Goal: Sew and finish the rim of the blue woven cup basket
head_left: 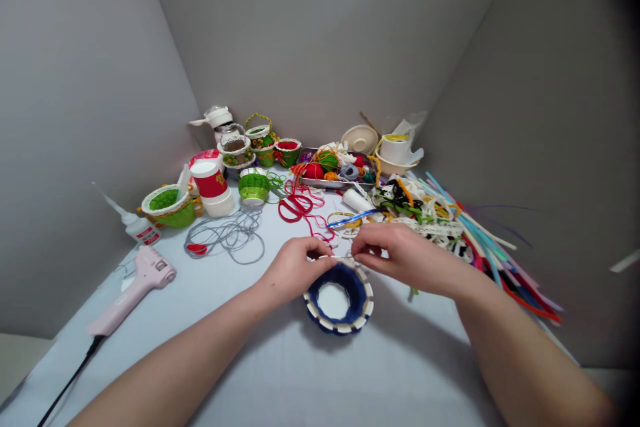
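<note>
The round blue bowl, having no long axis, is sitting upright on the near side of both grips, its mouth facing up. The left hand is pinching at its far rim and lying nearer; the right hand is pinching just beyond the rim's right side. Both grips are closing fingertip to thumb, though what they are pinching is too small to tell. The pale cloth-covered bench is supporting the bowl, with grey walls enclosing it.

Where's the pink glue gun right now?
In the head view, the glue gun lies on the table at the person's left, just in front of the white glue bottle, with its black cord trailing toward the near edge.
</note>
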`<state>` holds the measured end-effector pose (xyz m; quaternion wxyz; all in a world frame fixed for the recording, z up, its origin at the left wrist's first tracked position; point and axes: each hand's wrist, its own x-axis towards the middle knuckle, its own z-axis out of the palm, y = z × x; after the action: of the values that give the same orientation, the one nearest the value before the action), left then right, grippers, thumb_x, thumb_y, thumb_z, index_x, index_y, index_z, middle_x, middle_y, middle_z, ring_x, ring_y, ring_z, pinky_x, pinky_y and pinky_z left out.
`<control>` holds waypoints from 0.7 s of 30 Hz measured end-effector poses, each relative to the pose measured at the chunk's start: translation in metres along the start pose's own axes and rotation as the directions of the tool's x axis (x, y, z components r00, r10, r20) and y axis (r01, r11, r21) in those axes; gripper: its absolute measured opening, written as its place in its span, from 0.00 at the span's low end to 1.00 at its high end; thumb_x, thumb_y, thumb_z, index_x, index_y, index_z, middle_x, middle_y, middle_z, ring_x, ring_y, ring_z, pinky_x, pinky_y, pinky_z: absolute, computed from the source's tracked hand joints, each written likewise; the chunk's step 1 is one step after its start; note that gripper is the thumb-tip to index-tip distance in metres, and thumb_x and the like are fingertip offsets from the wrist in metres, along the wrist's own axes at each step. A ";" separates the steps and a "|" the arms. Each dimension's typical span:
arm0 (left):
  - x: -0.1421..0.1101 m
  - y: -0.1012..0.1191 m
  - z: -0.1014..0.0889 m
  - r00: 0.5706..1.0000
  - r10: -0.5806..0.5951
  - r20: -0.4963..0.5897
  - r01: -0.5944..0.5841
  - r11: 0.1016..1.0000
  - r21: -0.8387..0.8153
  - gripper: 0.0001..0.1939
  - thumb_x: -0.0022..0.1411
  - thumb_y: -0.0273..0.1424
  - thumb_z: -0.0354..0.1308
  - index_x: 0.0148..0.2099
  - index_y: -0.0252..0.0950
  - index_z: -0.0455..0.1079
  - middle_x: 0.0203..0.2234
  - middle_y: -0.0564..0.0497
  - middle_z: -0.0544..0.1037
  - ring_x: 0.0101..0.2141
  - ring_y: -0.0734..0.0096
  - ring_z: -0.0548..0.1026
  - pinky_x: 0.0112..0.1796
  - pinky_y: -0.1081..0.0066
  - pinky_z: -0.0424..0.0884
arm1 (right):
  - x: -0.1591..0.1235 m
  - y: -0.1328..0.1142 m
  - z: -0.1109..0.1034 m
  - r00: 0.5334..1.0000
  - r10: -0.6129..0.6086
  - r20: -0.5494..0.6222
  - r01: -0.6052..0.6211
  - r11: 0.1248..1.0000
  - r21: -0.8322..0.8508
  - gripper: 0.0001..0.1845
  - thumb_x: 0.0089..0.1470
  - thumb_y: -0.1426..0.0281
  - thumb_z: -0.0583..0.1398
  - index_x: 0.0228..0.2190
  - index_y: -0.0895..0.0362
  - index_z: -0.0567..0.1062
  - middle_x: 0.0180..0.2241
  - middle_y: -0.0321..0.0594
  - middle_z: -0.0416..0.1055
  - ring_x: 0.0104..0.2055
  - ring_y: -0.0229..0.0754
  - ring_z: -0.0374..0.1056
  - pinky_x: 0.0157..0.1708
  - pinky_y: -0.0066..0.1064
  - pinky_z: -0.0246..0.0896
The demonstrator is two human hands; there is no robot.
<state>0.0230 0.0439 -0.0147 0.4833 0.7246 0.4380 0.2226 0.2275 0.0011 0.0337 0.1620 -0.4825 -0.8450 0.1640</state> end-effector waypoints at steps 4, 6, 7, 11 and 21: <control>0.000 -0.001 0.000 1.000 -0.001 0.001 0.001 1.000 -0.019 0.10 0.52 0.35 0.58 0.32 0.33 0.73 0.28 0.50 0.77 0.30 0.70 0.72 0.33 0.73 0.66 | -0.001 -0.008 -0.002 0.995 -0.066 0.076 0.063 0.997 0.043 0.07 0.57 0.73 0.55 0.31 0.57 0.74 0.30 0.37 0.70 0.32 0.35 0.64 0.33 0.25 0.55; 0.000 -0.001 0.000 1.000 0.002 -0.003 -0.002 1.000 -0.029 0.09 0.52 0.35 0.58 0.31 0.33 0.72 0.28 0.50 0.77 0.30 0.71 0.72 0.33 0.73 0.66 | -0.001 -0.007 -0.004 0.991 -0.070 0.112 0.065 0.997 0.050 0.08 0.57 0.74 0.55 0.31 0.57 0.74 0.31 0.37 0.70 0.32 0.35 0.64 0.33 0.25 0.56; 0.000 -0.001 0.000 1.000 0.003 -0.007 -0.003 1.000 -0.030 0.09 0.52 0.35 0.58 0.31 0.33 0.72 0.28 0.51 0.77 0.30 0.71 0.72 0.33 0.73 0.66 | -0.001 -0.006 -0.005 0.990 -0.065 0.123 0.059 0.997 0.048 0.08 0.56 0.75 0.55 0.31 0.57 0.74 0.30 0.37 0.70 0.32 0.35 0.64 0.33 0.25 0.56; -0.001 0.001 0.000 1.000 0.010 -0.011 -0.010 1.000 -0.024 0.08 0.52 0.34 0.58 0.31 0.34 0.72 0.28 0.51 0.77 0.30 0.72 0.72 0.33 0.74 0.66 | -0.003 0.004 -0.008 0.985 -0.047 0.166 0.039 0.998 0.048 0.08 0.56 0.75 0.55 0.30 0.57 0.74 0.30 0.37 0.70 0.32 0.35 0.64 0.34 0.25 0.56; -0.004 0.004 -0.009 0.997 -0.011 0.079 0.007 0.999 0.051 0.07 0.50 0.32 0.55 0.32 0.34 0.70 0.26 0.52 0.74 0.29 0.71 0.70 0.29 0.74 0.65 | 0.007 0.013 0.008 0.973 -0.046 0.228 0.011 0.988 0.153 0.07 0.54 0.74 0.55 0.31 0.58 0.75 0.30 0.38 0.71 0.32 0.35 0.65 0.34 0.25 0.57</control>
<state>0.0164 0.0443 -0.0065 0.4827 0.7428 0.4275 0.1802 0.2307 0.0125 0.0215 0.1009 -0.4342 -0.8503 0.2799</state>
